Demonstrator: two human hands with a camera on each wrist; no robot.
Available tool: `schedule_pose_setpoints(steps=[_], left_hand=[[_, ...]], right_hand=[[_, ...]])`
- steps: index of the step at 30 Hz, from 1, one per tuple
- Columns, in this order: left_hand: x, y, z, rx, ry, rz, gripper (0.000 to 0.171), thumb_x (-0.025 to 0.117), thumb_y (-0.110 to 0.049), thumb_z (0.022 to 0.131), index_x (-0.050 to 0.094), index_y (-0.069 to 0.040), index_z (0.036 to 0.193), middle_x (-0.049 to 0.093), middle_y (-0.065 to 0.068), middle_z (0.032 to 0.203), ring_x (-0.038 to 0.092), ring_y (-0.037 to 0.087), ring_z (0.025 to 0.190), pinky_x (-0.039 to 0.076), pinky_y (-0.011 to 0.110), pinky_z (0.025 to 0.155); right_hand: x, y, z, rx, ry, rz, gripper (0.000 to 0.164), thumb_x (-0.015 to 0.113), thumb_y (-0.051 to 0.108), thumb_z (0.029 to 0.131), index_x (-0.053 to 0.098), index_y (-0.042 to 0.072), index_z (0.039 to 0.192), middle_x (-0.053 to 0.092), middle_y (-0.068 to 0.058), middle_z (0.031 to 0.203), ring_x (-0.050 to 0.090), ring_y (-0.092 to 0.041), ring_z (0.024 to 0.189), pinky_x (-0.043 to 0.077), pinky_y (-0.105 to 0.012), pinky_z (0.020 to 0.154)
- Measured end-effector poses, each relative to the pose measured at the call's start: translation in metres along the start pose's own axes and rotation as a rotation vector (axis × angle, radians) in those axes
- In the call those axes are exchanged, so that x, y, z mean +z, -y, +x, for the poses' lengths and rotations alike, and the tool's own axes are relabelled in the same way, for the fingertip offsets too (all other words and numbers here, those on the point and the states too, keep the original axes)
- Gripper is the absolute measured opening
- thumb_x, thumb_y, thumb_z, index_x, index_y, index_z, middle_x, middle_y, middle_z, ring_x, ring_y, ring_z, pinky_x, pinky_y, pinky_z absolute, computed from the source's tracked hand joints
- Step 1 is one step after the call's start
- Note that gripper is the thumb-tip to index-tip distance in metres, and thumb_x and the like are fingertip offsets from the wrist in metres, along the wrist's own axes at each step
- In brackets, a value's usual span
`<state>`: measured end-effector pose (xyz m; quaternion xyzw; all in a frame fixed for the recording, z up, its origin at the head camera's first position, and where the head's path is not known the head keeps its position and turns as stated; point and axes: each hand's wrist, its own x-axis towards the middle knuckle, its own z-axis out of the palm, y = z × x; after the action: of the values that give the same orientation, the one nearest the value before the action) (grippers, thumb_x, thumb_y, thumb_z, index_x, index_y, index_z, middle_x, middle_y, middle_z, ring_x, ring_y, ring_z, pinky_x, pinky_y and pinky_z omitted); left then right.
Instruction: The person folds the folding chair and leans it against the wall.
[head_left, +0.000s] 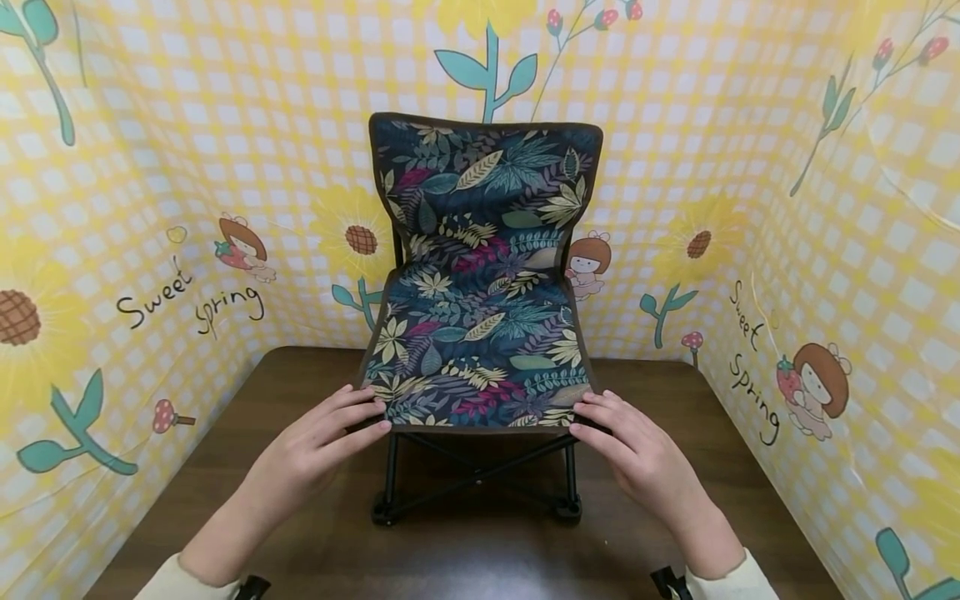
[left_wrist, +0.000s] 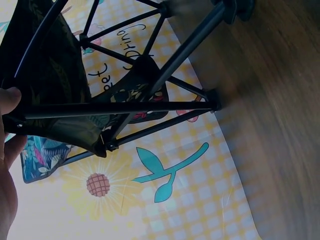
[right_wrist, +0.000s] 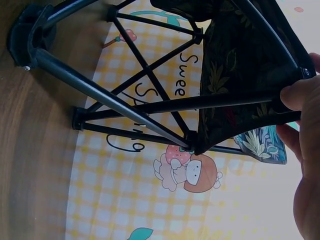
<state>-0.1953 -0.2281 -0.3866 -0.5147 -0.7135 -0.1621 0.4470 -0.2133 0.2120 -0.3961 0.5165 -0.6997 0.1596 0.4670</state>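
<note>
A small folding camping chair (head_left: 480,333) with dark leaf-print fabric and a black tube frame stands upright and unfolded on the brown table. At the seat's front left corner my left hand (head_left: 318,437) grips the edge, fingers over the top. My right hand (head_left: 630,437) holds the front right corner in the same way. From the left wrist view, the thumb (left_wrist: 10,100) lies against the corner where a black tube meets the fabric. In the right wrist view the other thumb (right_wrist: 296,94) presses at the matching corner, beside the crossed legs (right_wrist: 147,67).
The wooden tabletop (head_left: 300,550) lies under the chair. Yellow checked cloth walls (head_left: 150,275) with sunflowers and cartoon figures enclose it at the back, left and right. Black straps show at both cream sleeves (head_left: 723,579).
</note>
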Motion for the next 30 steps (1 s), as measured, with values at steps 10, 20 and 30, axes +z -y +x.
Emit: schedule_pose_setpoints(steps=[10,20,30], left_hand=[[-0.003,0.0,0.003,0.006,0.0,0.02,0.035,0.042,-0.006,0.11,0.075,-0.003,0.12,0.071,0.021,0.12,0.067,0.041,0.11,0.045,0.043,0.114],[-0.004,0.0,0.007,0.021,0.005,0.033,0.035,0.042,-0.005,0.11,0.076,-0.003,0.119,0.072,0.019,0.118,0.069,0.039,0.106,0.047,0.044,0.112],[-0.003,0.001,0.012,0.031,0.013,0.059,0.034,0.043,-0.006,0.11,0.076,-0.004,0.12,0.073,0.017,0.117,0.07,0.037,0.106,0.05,0.045,0.108]], right_hand=[[-0.002,0.001,0.001,-0.002,0.0,-0.001,0.03,0.046,0.005,0.109,0.075,0.002,0.117,0.071,-0.02,0.119,0.069,-0.041,0.108,0.052,-0.047,0.105],[-0.004,0.001,0.005,-0.011,0.018,-0.008,0.033,0.044,0.003,0.109,0.076,0.004,0.118,0.072,-0.019,0.119,0.07,-0.04,0.108,0.053,-0.047,0.104],[-0.004,0.0,0.008,-0.016,0.015,-0.014,0.034,0.044,0.003,0.109,0.076,0.005,0.119,0.072,-0.02,0.118,0.07,-0.04,0.107,0.053,-0.046,0.104]])
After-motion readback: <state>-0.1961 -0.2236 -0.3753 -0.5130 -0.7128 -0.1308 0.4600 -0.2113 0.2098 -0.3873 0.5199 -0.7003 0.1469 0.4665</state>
